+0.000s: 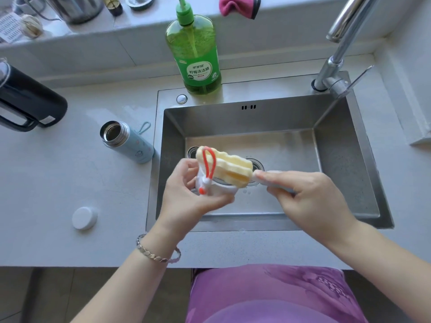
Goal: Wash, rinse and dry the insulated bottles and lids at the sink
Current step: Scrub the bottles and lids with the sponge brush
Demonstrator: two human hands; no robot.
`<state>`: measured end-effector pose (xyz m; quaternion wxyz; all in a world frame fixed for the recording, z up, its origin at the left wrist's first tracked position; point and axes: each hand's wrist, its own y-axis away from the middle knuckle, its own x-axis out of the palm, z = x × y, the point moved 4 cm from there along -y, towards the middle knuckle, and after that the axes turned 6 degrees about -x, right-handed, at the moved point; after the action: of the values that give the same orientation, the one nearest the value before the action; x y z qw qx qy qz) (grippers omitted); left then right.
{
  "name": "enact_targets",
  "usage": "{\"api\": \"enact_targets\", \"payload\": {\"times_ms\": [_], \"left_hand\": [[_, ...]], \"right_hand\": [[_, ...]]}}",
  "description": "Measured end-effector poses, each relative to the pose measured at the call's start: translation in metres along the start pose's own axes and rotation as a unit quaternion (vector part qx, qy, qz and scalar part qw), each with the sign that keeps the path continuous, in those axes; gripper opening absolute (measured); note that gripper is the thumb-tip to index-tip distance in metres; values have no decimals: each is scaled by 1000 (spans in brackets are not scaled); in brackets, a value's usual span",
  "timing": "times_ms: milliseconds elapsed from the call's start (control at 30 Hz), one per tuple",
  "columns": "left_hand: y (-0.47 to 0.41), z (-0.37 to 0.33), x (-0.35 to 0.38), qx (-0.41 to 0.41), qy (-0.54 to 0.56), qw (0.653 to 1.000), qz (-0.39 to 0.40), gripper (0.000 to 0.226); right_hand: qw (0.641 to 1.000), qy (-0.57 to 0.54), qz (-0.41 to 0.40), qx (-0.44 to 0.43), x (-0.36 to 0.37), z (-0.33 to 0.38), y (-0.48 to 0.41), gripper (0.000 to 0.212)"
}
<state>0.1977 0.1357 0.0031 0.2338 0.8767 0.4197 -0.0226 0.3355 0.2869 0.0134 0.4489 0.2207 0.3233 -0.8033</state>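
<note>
Early stage: left hand (186, 190) grips lid (217, 188), right hand (310, 197) grips sponge brush (229, 169), scrubbing it. Blue bottle (129, 142), black bottle (28, 101), white cap (84, 217) wait on desk (58, 187); rinsing, drying left.

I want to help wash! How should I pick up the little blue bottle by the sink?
Hold the blue bottle around its middle, coming from the side. It stands open on the counter, so a grip around the round body probably keeps fingers off the rim.

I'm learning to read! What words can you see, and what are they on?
"柠檬洗洁精": white label of the green dish soap bottle.
Smaller print on that label: too blurred.
Sticker on the black jug: too small.
Printed paper on the ledge: too blurred.
</note>
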Motion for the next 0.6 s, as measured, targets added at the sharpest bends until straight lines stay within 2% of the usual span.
{"api": "enact_targets", "payload": {"times_ms": [133, 233, 333, 600], "left_hand": [[-6, 3, -12, -7, 50, 998, -22, 64], [-6, 2, -10, -7, 34, 999, 0, 63], [-9, 0, -16, -5, 46, 999, -6, 68], [-11, 4, -15, -21, 22, 999, 33, 64]], "right_hand": [[998, 8, 45, -34, -6, 0, 5, 37], [998, -16, 51, -43, -9, 0, 2, 36], [996, -3, 55, -69, -15, -4, -1, 36], [995, 10, 54, -82, -15, -10, 5, 34]]}}
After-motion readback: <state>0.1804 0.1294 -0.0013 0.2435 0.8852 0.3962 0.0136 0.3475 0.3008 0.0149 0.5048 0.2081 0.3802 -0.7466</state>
